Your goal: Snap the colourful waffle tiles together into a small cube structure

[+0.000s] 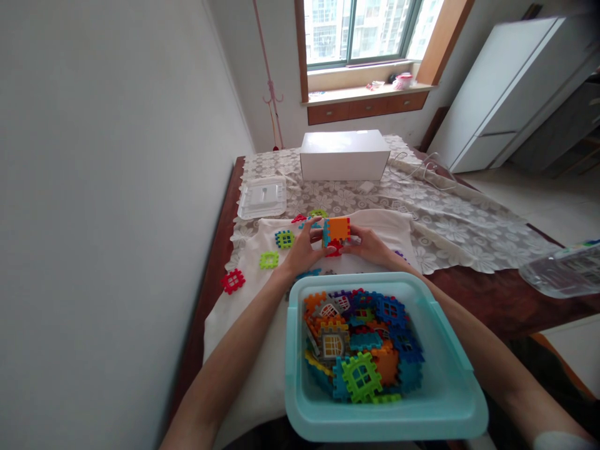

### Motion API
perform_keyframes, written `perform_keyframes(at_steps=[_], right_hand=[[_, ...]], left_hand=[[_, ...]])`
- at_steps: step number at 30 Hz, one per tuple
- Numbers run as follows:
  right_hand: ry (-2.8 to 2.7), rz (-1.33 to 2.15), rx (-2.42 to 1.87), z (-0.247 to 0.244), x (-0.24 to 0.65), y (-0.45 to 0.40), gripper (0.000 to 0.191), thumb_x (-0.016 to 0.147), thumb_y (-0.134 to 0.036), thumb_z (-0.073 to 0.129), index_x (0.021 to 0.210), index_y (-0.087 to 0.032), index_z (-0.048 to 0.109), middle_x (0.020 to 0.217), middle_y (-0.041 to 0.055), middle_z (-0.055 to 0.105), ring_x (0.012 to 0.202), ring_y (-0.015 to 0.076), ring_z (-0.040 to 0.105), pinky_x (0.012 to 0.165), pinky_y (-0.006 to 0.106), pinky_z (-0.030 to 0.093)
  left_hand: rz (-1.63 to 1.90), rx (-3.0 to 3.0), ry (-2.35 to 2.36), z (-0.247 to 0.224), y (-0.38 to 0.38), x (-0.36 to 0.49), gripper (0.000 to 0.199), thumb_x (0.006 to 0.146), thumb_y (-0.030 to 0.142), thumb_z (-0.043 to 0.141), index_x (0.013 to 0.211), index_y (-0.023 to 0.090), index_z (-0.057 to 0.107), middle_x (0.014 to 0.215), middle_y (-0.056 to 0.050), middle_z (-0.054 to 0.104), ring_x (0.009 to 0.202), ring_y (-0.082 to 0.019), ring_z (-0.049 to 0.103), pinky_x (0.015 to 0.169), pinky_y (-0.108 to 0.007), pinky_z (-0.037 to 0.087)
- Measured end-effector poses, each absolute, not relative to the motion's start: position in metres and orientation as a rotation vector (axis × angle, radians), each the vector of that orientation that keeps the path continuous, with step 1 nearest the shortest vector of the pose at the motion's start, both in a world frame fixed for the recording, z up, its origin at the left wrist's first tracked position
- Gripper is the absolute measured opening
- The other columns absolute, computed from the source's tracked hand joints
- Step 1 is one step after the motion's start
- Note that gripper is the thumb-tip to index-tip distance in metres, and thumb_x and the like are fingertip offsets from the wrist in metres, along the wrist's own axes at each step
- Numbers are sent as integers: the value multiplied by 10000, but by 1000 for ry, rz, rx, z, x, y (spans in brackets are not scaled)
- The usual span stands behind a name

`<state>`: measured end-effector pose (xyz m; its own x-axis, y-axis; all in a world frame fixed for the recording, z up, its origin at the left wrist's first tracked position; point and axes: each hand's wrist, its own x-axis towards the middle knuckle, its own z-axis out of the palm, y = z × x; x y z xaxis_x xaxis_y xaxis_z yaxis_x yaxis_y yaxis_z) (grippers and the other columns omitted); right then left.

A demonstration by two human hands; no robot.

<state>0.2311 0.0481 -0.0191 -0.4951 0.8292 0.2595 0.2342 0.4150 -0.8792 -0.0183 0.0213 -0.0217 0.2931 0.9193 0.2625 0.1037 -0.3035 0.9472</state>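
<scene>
Both my hands hold a small block of joined interlocking plastic panels [338, 230] above the white cloth, beyond the tub. An orange panel faces up, with blue on its left side and red below. My left hand [305, 247] grips the block's left side, fingers curled round it. On the other side, my right hand [372, 245] pinches the right and lower edge. Near my left hand lie a blue and green window panel [284, 239], a lime green frame [269, 260] and a red window panel [233, 281]. More pieces behind my hands are partly hidden.
A turquoise tub [440, 412] full of colourful panels stands closest to me, between my forearms. Farther back are a white box [344, 156] and a clear plastic lid [262, 197] on the lace tablecloth [450, 215]. A wall [107, 187] rises along the left.
</scene>
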Motion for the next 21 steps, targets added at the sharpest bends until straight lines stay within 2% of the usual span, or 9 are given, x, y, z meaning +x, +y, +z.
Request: perform_keyframes(at_steps=[4, 8, 13, 16, 19, 21], right_hand=[[-1879, 1080, -901, -30, 230, 52, 503, 856, -448, 887, 1322, -314, 753, 1338, 88, 817, 1232, 370, 769, 1124, 602, 619], [-1821, 1101, -880, -37, 227, 52, 531, 862, -446, 879, 1336, -293, 695, 1332, 98, 799, 1158, 319, 790, 1075, 555, 647], [-1731, 1100, -873, -40, 220, 49, 455, 887, -487, 858, 1265, -273, 721, 1124, 74, 829, 1044, 301, 793, 969, 504, 667], [-1703, 1100, -890, -41, 218, 49, 468, 875, -507, 881, 1250, -268, 736, 1095, 71, 825, 1020, 294, 776, 929, 476, 661], [-1703, 1096, -898, -40, 219, 49, 466, 869, -514, 893, 1230, -259, 745, 1119, 77, 817, 1009, 284, 762, 911, 457, 647], [-1710, 1108, -892, -37, 220, 48, 448, 871, -525, 896, 1193, -249, 751, 1105, 75, 810, 965, 266, 751, 886, 437, 635]], left_hand=[[1142, 1515, 908, -26, 23, -17, 738, 855, 448, 948, 1377, 248, 467, 1395, -198, 778, 1244, -321, 798, 1127, -563, 609], [1221, 1374, 927, -35, 31, -20, 614, 923, 519, 870, 1289, 247, 459, 1250, -147, 807, 1153, -286, 808, 1047, -514, 639], [1327, 1341, 1056, -42, 40, -25, 520, 825, 538, 938, 1036, 215, 590, 1285, -123, 748, 1143, -282, 779, 984, -453, 663], [1310, 1423, 1045, -40, 40, -25, 435, 878, 580, 880, 940, 192, 694, 1226, -118, 765, 1128, -291, 765, 957, -430, 666], [1289, 1475, 1046, -36, 38, -23, 460, 949, 648, 781, 883, 193, 765, 1166, -111, 790, 1186, -305, 739, 986, -420, 649], [1264, 1487, 1047, -34, 36, -22, 463, 932, 659, 798, 885, 198, 802, 1155, -108, 799, 1224, -315, 726, 1024, -428, 631]])
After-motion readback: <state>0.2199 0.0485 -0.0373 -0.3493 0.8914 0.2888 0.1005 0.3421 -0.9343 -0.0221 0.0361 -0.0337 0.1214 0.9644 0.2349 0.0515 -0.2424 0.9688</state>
